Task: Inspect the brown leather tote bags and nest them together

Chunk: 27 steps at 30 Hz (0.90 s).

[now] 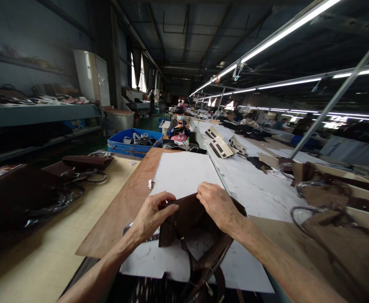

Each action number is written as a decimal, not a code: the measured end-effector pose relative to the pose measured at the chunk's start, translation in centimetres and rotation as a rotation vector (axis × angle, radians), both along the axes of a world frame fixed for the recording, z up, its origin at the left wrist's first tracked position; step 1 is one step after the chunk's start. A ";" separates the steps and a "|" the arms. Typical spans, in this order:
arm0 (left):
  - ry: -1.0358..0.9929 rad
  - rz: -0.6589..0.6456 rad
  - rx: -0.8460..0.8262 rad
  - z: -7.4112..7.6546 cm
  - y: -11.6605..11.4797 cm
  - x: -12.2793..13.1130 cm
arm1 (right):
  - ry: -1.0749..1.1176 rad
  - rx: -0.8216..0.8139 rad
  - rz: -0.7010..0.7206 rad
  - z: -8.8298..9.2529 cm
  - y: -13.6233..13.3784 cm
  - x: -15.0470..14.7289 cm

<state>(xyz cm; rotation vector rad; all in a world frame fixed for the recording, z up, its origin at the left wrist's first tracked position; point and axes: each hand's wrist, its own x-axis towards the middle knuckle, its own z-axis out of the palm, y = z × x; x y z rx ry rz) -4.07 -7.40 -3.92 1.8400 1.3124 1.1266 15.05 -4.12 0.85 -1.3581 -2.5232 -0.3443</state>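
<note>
A dark brown handbag [191, 214] stands in front of me, its mouth partly spread and its near side hanging toward me with straps. My left hand [157, 210] pinches the bag's upper edge at the left, thumb on the near face and fingers behind. Farther right along the same edge, my right hand [217, 204] is closed on the rim with its fingertips together. Under the bag lies a white sheet [187, 168] on a brown board [124, 210]. My right wrist and forearm cover part of the bag's right side.
Brown bags with wrapped handles [61, 181] lie on the left table. More brown bags [339, 223] lie at the right. A blue bin [134, 141] stands beyond the board, and a masked person [178, 124] sits behind it. Patterned cut pieces [217, 143] rest on the long white table.
</note>
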 end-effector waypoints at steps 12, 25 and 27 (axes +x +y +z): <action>0.266 -0.057 0.106 1.8 0.7 0.3 | 0.005 -0.026 -0.015 0.1 0.2 0.2; 0.838 -0.037 0.123 4.0 4.4 6.0 | 0.249 -0.124 -0.278 0.2 -0.1 3.3; 0.821 -0.048 0.134 3.7 4.5 5.6 | 0.290 -0.196 -0.406 0.1 -0.6 4.6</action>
